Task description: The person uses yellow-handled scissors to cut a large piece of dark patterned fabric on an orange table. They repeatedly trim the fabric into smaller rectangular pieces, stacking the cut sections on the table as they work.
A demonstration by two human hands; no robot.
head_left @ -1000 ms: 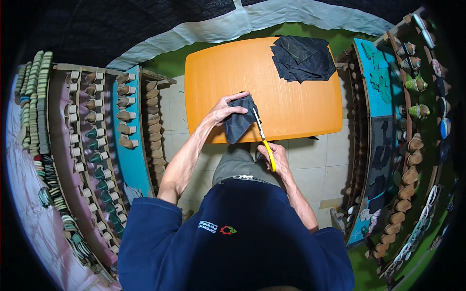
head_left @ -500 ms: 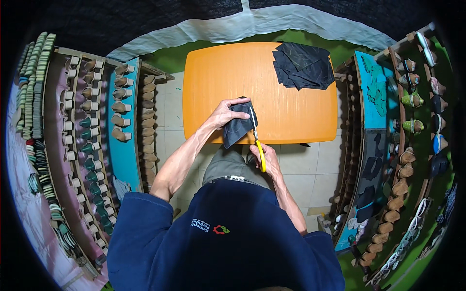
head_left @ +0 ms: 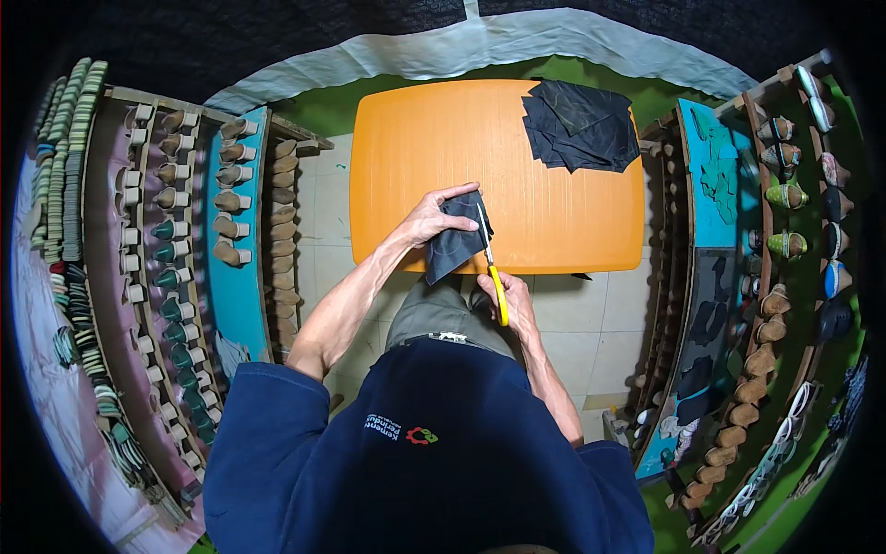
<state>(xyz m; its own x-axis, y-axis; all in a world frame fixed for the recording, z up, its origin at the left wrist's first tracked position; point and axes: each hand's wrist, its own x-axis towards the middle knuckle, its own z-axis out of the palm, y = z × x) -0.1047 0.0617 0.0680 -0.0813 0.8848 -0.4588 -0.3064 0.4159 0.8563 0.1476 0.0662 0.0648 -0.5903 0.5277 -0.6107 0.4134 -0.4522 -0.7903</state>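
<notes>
My left hand pinches a small black fabric piece near the table's front edge, thumb on top. Pale curved lines are drawn on the fabric, and its lower corner hangs past the edge. In my right hand is a pair of scissors with yellow handles. The blades point away from me and lie along the right side of the fabric. Whether the blades are fully closed is too small to tell. A pile of black fabric pieces lies on the far right of the orange table.
Racks of wooden shoe lasts and green shoe forms stand on the left. To the right are a blue board with green scraps and a rack with several shoes. A white-edged dark curtain hangs behind the table.
Both hands keep nearly the same place. The scissors and fabric have shifted only slightly, and the whole view has moved a little.
</notes>
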